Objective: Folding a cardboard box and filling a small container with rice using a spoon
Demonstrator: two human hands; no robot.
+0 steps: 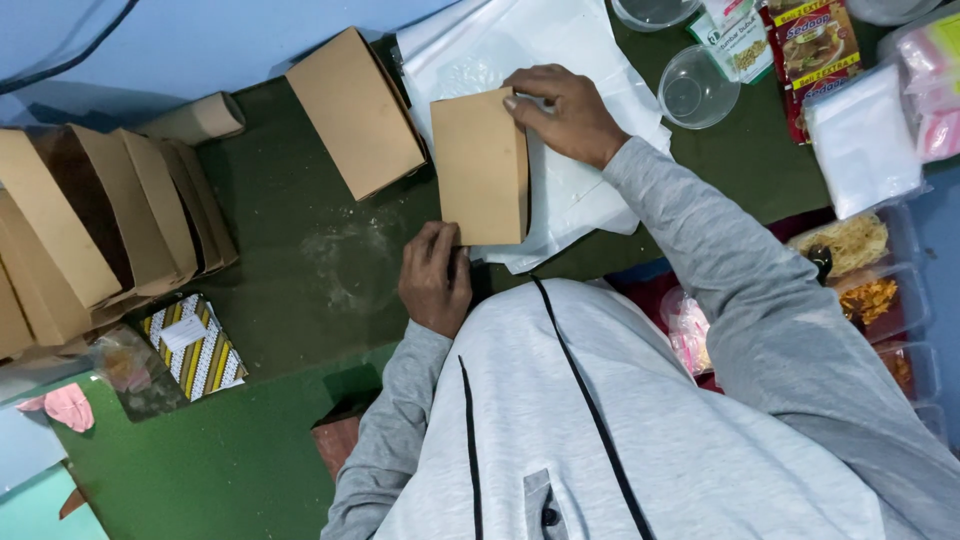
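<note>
A flat brown cardboard box blank [480, 165] lies on a stack of white plastic sheets [560, 60] on the dark green table [290, 230]. My right hand [565, 112] presses on its far right corner, fingers curled over the edge. At the box's near left corner, my left hand [435, 275] pinches the edge. Both arms wear grey sleeves.
A closed brown box [355, 110] lies just left of the flat one. Several folded brown boxes [95, 225] stand in a row at the far left. Clear plastic cups [695, 90], snack packets [815, 50], white bags [860, 140] and food trays [865, 270] crowd the right side. A striped packet [195, 345] lies near left.
</note>
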